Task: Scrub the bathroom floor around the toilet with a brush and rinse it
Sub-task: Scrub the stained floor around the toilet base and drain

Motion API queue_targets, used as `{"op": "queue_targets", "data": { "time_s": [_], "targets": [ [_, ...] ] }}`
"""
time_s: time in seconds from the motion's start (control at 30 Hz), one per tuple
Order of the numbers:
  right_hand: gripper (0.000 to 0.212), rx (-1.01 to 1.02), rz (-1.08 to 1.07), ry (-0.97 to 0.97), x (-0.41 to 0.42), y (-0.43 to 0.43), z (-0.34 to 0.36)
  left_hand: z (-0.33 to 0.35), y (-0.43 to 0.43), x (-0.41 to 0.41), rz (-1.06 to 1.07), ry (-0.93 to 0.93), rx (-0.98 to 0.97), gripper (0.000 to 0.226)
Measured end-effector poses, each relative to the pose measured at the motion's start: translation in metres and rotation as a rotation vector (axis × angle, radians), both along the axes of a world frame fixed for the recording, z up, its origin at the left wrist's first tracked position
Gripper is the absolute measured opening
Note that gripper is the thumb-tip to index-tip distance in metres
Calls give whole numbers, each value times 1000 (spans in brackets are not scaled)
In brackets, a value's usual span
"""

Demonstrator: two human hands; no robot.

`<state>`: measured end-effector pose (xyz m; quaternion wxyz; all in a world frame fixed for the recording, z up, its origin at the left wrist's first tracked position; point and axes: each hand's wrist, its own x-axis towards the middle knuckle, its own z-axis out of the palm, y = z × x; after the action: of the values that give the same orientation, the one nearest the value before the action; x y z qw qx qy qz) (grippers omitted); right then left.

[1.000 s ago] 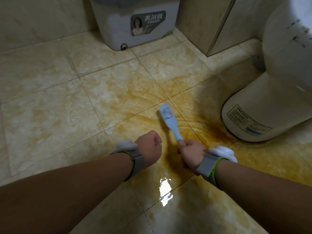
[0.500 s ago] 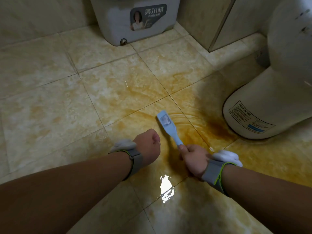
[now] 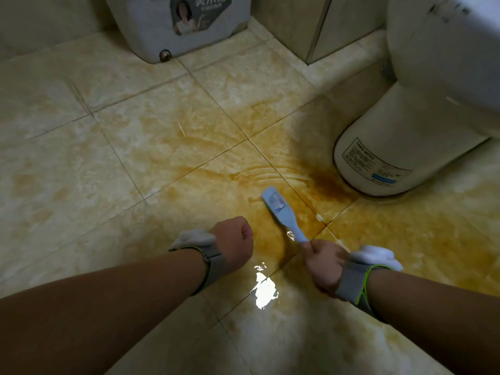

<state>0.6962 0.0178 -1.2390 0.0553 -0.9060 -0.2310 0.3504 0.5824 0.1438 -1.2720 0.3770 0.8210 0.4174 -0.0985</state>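
1. Wet yellow-stained floor [image 3: 167, 136], beside toilet [image 3: 400, 147] base.
2. Right hand [image 3: 323, 262] clenched round blue brush [image 3: 281, 212] handle; head on tile, now drawn back nearer the body than before.
3. Left hand [image 3: 234, 240] fisted, empty, as earlier.

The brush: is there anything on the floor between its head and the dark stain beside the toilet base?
Nothing visible does. Only wet tile lies between the brush, held in the right hand, and the dark stain beside the toilet base.
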Motion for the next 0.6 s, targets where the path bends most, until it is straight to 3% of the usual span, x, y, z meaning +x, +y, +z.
{"op": "queue_targets", "data": {
  "time_s": [0.07,0.1,0.17,0.23,0.33,0.43,0.53,0.6],
  "targets": [
    [111,20,-110,-57,6,-6,-15,1,-1,-1,-11,9,5,13],
    [110,39,-166,-27,9,-7,-15,1,0,-2,-15,9,3,13],
    [56,88,-186,-37,10,-9,-5,2,1,-3,-6,1,2,12],
    [34,171,-106,26,4,-16,4,2,3,-5,29,-6,11,8],
    [39,118,42,193,-15,-24,4,6,5,-8,75,6,41,24],
    [31,-58,123,133,-6,-27,-4,8,7,-12,36,24,22,31],
    [33,-191,-73,61,15,-21,-10,10,9,-13,9,34,2,29],
    [33,-120,-216,-30,19,-19,-12,12,8,-12,13,9,6,28]
  ]
}}
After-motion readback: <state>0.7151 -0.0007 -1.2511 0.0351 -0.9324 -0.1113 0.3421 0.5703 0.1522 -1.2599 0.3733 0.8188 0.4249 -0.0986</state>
